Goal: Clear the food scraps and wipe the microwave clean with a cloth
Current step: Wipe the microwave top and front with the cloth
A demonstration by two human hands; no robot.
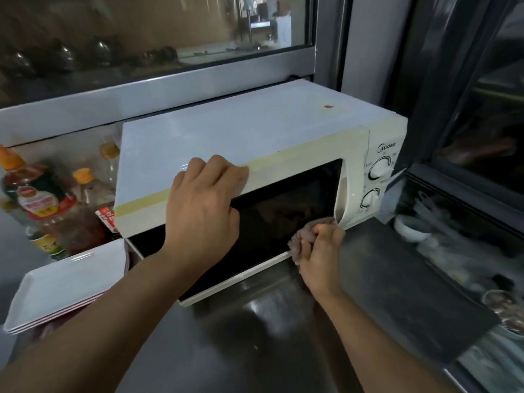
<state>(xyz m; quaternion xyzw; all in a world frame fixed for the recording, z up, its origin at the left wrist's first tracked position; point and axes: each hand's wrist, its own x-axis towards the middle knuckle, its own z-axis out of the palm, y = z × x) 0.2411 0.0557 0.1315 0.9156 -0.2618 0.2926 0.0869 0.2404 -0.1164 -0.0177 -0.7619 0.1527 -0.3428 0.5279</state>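
Single head-worn, wide-angle view, looking forward and steeply down from above and behind both forearms, which enter from the lower edge. The lens sits close: the microwave fills the centre, its top surface and dark door both visible. The left hand rests on the upper front edge; the right hand, closed around a cloth, lies lower and to its right, at the door's bottom corner. Straight edges bow toward the frame margins. No second view exists, so no region is shared.
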